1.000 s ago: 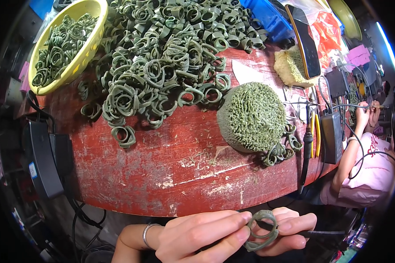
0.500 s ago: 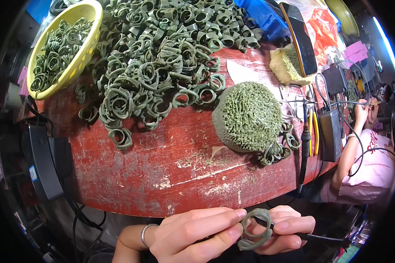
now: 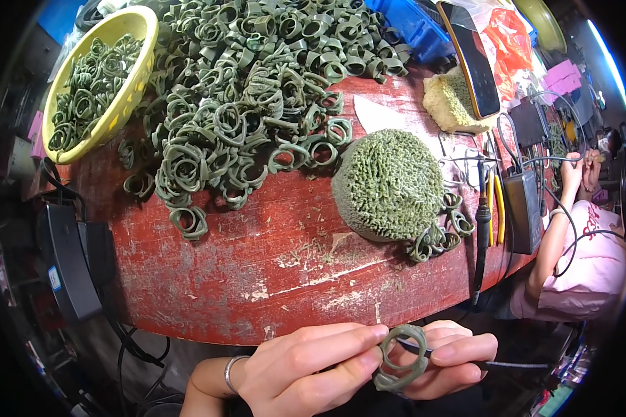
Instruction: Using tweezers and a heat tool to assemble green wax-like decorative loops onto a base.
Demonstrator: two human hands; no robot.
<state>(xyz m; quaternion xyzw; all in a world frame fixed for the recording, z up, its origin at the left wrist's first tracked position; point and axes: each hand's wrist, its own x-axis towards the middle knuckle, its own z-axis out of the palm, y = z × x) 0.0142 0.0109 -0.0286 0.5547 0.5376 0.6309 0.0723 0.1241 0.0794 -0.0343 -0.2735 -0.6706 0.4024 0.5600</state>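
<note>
In the head view, both hands meet below the near edge of the red desk (image 3: 257, 278), off its surface. The left hand (image 3: 299, 368) pinches a green ring (image 3: 400, 358) between thumb and fingertips, closed on its left side. The ring stands nearly face-on to the camera, its opening turned up toward the viewer, and its long axis runs roughly top to bottom with a slight lean to the left at the lower end. The right hand (image 3: 448, 354) is closed around a thin dark tool (image 3: 466, 361), which lies almost level, its tip pointing left and reaching the ring's right rim.

On the desk, a large heap of green rings (image 3: 250, 90) fills the far left part. A yellow bowl (image 3: 129, 90) of more rings sits at the far left corner. A domed green mound (image 3: 389, 184) rests near the right edge, with a few loose rings just beside it.
</note>
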